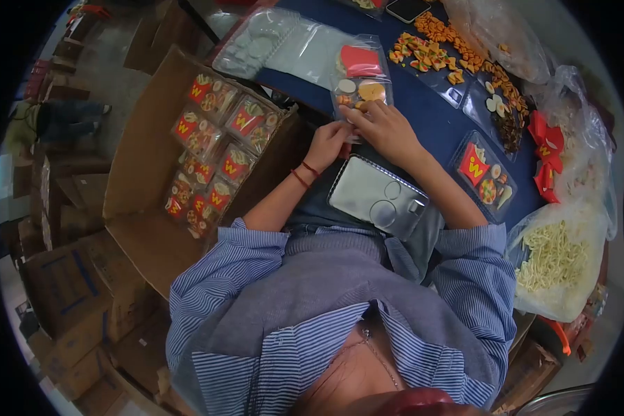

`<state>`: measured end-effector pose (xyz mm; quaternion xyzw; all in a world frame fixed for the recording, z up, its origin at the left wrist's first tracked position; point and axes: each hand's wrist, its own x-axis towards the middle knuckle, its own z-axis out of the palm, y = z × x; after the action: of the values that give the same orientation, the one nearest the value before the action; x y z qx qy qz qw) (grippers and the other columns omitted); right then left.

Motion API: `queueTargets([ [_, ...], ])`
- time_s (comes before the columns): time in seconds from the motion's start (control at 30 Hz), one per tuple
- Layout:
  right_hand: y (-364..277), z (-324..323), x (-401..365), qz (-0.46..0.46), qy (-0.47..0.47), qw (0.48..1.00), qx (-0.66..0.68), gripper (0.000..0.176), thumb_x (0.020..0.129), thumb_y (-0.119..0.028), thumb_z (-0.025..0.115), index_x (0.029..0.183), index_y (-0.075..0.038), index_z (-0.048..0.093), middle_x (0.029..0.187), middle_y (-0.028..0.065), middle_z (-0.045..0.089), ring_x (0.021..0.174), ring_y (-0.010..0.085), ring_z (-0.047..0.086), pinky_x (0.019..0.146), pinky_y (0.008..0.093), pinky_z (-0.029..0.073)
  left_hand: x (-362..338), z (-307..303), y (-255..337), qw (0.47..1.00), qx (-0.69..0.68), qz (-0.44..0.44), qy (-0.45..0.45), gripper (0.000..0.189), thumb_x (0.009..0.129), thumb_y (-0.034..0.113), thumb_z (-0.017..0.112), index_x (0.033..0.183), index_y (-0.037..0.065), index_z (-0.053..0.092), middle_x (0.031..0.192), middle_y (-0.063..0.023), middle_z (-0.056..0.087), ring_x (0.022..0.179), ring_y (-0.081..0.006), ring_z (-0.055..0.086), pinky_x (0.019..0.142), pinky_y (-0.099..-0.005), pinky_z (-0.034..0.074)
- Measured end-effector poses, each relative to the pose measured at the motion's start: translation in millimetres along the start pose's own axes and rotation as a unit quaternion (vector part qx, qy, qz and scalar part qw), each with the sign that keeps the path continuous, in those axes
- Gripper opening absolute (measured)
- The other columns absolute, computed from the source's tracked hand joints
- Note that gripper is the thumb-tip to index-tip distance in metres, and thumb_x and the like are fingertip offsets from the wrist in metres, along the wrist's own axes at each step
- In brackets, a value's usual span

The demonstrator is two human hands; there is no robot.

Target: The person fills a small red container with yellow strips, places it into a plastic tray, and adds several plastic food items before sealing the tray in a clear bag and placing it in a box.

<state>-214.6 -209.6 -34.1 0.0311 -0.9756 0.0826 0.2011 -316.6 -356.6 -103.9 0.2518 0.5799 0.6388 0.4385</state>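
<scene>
Both hands meet at the near end of a clear plastic pack (pixel 362 73) on the blue table. The pack holds a red fries box piece and small toy food pieces. My left hand (pixel 328 144) has its fingers bent together at the pack's lower edge; what they pinch is too small to make out. Over the pack's lower part lies my right hand (pixel 385 132), its fingers bent onto the plastic, partly hiding the toy pieces. An unfilled clear tray (pixel 378 196) rests on my lap, just below the hands.
An open cardboard box (pixel 137 166) with several filled packs (pixel 234 164) stands at left. Clear trays (pixel 284 48) lie at the table's back left. Another filled pack (pixel 484 173), orange pieces (pixel 433 52), red boxes (pixel 548 152) and a bag of pale strands (pixel 551 260) are at right.
</scene>
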Motion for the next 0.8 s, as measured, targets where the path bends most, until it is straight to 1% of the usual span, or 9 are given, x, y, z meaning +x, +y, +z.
queueTargets([
  [0.07,3.7,9.6,-2.1,-0.018,-0.006,1.0,-0.025,0.046,0.079,-0.017,0.06,0.125,-0.02,0.06,0.097,0.0075,0.056,0.093,0.0248,0.057,0.077,0.0321,0.049,1.0,3.7,0.4,1.0,-0.018,-0.008,0.02,0.033,0.1,0.02,0.048,0.081,-0.001,0.064,0.062,-0.0022,0.059,0.052,-0.0087,0.055,0.048,-0.0236,0.041],
  [0.13,2.8,18.0,1.6,-0.015,0.005,0.998,-0.058,0.046,0.079,-0.017,0.059,0.125,-0.019,0.06,0.097,0.0075,0.056,0.094,0.0248,0.057,0.078,0.0333,0.048,-5.6,8.2,-0.2,0.997,0.06,0.029,-0.041,0.031,0.099,0.021,0.05,0.083,-0.001,0.066,0.062,-0.0015,0.058,0.052,-0.0068,0.051,0.048,-0.0223,0.04],
  [0.27,-13.2,20.3,6.6,0.018,0.011,0.991,-0.129,0.047,0.078,-0.019,0.061,0.125,-0.018,0.06,0.101,0.008,0.056,0.097,0.0249,0.057,0.08,0.0363,0.044,-2.6,-18.0,7.1,0.996,0.054,-0.007,-0.073,0.029,0.098,0.022,0.055,0.082,0.0,0.067,0.061,0.0011,0.055,0.052,-0.0054,0.048,0.049,-0.0215,0.038],
  [0.33,-9.9,20.7,2.1,0.009,0.038,0.993,-0.113,0.048,0.077,-0.019,0.062,0.125,-0.018,0.06,0.106,0.0085,0.057,0.099,0.0249,0.057,0.081,0.0365,0.043,-4.4,-28.1,10.3,0.993,0.074,-0.066,-0.059,0.027,0.096,0.022,0.059,0.079,0.003,0.067,0.059,0.0034,0.052,0.051,-0.0041,0.044,0.047,-0.0207,0.033],
  [0.4,-5.7,19.0,-4.6,0.003,0.062,0.993,-0.096,0.048,0.076,-0.019,0.063,0.124,-0.018,0.06,0.111,0.0091,0.057,0.1,0.025,0.057,0.081,0.0366,0.042,1.8,-39.0,-1.8,0.998,0.037,-0.038,0.04,0.025,0.094,0.023,0.061,0.078,0.005,0.069,0.058,0.0051,0.05,0.05,-0.0031,0.041,0.046,-0.0205,0.03],
  [0.5,4.4,8.7,-15.2,0.101,0.086,0.987,-0.09,0.043,0.075,-0.007,0.066,0.117,-0.013,0.063,0.122,0.0078,0.058,0.11,0.0259,0.056,0.087,0.0391,0.044,-2.6,-34.4,0.7,0.997,-0.034,-0.054,0.042,0.025,0.094,0.022,0.06,0.08,0.003,0.069,0.057,0.0056,0.047,0.047,-0.0034,0.039,0.045,-0.0208,0.027],
  [0.63,38.4,11.1,-42.1,0.053,0.079,0.991,-0.094,0.031,0.073,-0.01,0.065,0.104,-0.008,0.066,0.11,0.0077,0.063,0.104,0.0243,0.06,0.085,0.0388,0.046,-9.4,-30.1,8.4,0.987,-0.111,-0.109,0.047,0.025,0.095,0.021,0.06,0.085,-0.001,0.066,0.057,0.0065,0.041,0.048,-0.0041,0.037,0.046,-0.0201,0.027],
  [0.77,7.5,-3.7,-34.5,0.08,0.132,0.982,-0.111,0.026,0.073,-0.011,0.067,0.099,-0.009,0.067,0.104,0.0058,0.063,0.1,0.0226,0.06,0.081,0.037,0.045,-19.7,-30.2,5.1,0.988,-0.116,-0.1,0.031,0.024,0.095,0.021,0.06,0.089,-0.001,0.067,0.056,0.0065,0.039,0.048,-0.0044,0.038,0.046,-0.0205,0.028],
  [0.8,-8.2,-2.5,-26.9,0.06,0.118,0.99,-0.044,0.022,0.072,-0.011,0.067,0.095,-0.01,0.067,0.099,0.0041,0.062,0.096,0.0222,0.059,0.079,0.0367,0.044,-20.5,-30.1,6.3,0.989,-0.097,-0.101,0.039,0.023,0.095,0.02,0.06,0.089,0.0,0.068,0.056,0.0064,0.04,0.049,-0.0047,0.038,0.046,-0.0205,0.028],
])
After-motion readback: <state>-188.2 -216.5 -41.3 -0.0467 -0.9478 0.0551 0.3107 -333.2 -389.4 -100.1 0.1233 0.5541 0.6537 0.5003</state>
